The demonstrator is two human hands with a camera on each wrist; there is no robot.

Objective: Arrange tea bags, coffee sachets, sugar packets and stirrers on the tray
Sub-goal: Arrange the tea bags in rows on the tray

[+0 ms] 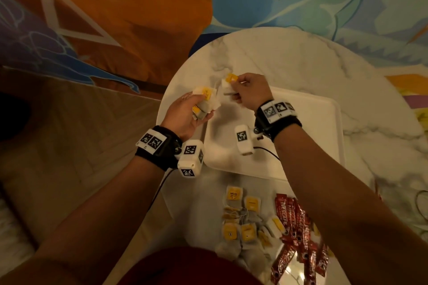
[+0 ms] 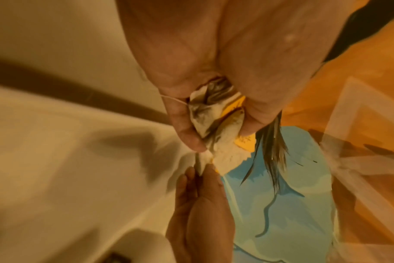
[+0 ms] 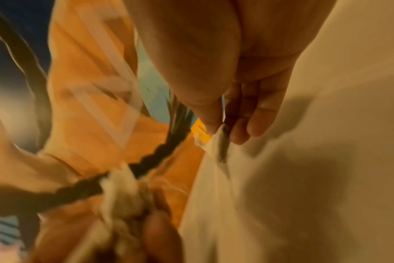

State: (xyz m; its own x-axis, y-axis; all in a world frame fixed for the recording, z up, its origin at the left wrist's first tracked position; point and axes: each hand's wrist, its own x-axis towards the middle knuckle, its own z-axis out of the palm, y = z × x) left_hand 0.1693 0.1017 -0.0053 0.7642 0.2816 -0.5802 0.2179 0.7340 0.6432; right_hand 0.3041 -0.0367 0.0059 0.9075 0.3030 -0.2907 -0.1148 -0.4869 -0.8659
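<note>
We find the left hand (image 1: 185, 113) clutching a bunch of tea bags (image 1: 205, 102) past the tray's (image 1: 312, 136) left edge; the right hand (image 1: 251, 90) pinches one tea bag (image 1: 228, 84) above the worktop (image 1: 289, 53).

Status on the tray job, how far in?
Early. Done: nothing visible on the tray yet. In hand: left hand holds a bunch of tea bags; right hand pinches one tea bag above the tray's far corner. Left: the loose tea bags and red coffee sachets on the table. No sugar packets or stirrers clearly seen.
</note>
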